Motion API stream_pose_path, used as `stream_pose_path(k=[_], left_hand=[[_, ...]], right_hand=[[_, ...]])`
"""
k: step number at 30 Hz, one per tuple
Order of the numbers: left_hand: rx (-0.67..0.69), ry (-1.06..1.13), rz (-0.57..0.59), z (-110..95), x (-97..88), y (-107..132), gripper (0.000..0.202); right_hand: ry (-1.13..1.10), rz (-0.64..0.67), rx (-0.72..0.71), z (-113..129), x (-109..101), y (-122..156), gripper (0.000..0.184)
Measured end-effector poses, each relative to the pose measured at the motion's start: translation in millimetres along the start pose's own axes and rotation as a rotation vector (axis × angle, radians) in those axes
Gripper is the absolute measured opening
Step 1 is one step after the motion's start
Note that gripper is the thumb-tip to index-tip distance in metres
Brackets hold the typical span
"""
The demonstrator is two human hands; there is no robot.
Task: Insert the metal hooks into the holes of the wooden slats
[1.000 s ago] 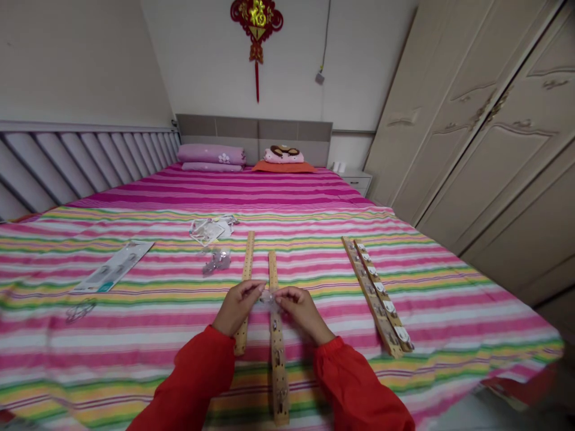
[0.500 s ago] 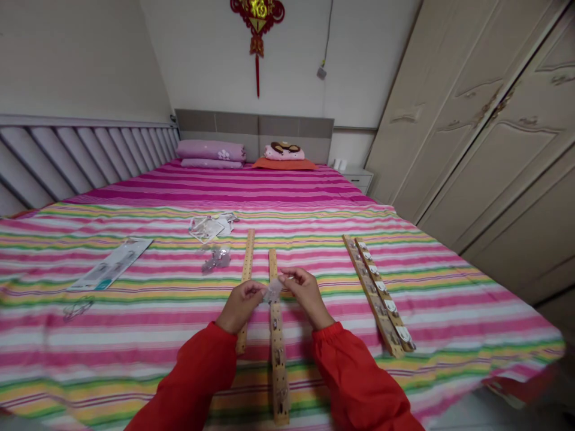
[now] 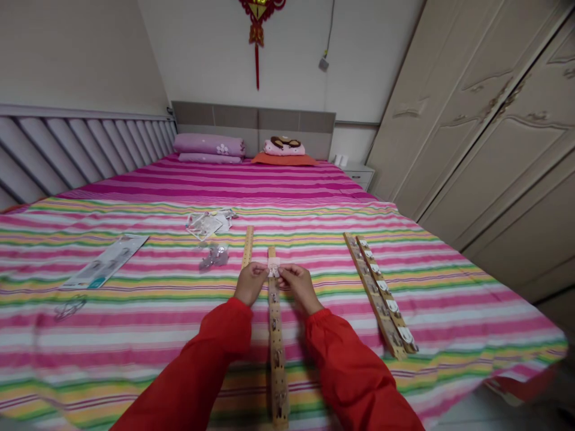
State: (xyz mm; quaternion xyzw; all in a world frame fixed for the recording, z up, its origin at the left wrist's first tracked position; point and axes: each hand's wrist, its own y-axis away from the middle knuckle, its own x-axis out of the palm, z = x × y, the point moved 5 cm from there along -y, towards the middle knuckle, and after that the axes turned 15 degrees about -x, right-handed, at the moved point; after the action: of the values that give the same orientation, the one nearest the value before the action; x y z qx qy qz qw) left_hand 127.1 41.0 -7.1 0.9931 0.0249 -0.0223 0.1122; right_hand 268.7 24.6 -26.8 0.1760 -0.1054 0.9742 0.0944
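Observation:
A long wooden strip with holes (image 3: 277,347) lies lengthwise on the striped bed sheet (image 3: 135,323), with small metal hooks on its near part. My left hand (image 3: 249,283) and my right hand (image 3: 296,285) meet over its far end. Both pinch a small clear adhesive hook (image 3: 274,266) held over the strip's far end. A second wooden strip (image 3: 247,245) lies just left of it, partly hidden by my left hand. Both arms wear red sleeves.
Two more wooden strips with white hooks (image 3: 381,293) lie to the right. Clear hook packets (image 3: 207,222) and a small plastic bag (image 3: 214,256) lie ahead on the left, a long card package (image 3: 104,261) farther left. Pillows (image 3: 209,147) sit at the headboard, wardrobes (image 3: 485,120) stand on the right.
Both hands moved forward along the strip, from its middle to its far end, carrying the small clear hook. The hands separated briefly, then came together again.

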Motion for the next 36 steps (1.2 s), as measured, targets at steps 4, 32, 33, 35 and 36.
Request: stream_pose_path(k=[4, 32, 33, 35, 36], left_hand=[[-0.050, -0.120, -0.029, 11, 2.2, -18, 0.019], [-0.047, -0.563, -0.189, 37, 8.2, -30, 0.013], [-0.040, -0.580, -0.192, 36, 8.8, -28, 0.018], [-0.018, -0.608, -0.177, 35, 10.7, -25, 0.030], [0.001, -0.625, -0.169, 34, 11.8, -23, 0.034]], right_hand=[[0.051, -0.027, -0.002, -16, -4, -13, 0.022], [0.226, -0.028, -0.062, -64, -18, -18, 0.014], [0.228, -0.027, -0.067, -63, -18, -18, 0.015], [0.241, -0.019, -0.085, -61, -17, -16, 0.024], [0.260, -0.005, -0.099, -60, -17, -16, 0.030]])
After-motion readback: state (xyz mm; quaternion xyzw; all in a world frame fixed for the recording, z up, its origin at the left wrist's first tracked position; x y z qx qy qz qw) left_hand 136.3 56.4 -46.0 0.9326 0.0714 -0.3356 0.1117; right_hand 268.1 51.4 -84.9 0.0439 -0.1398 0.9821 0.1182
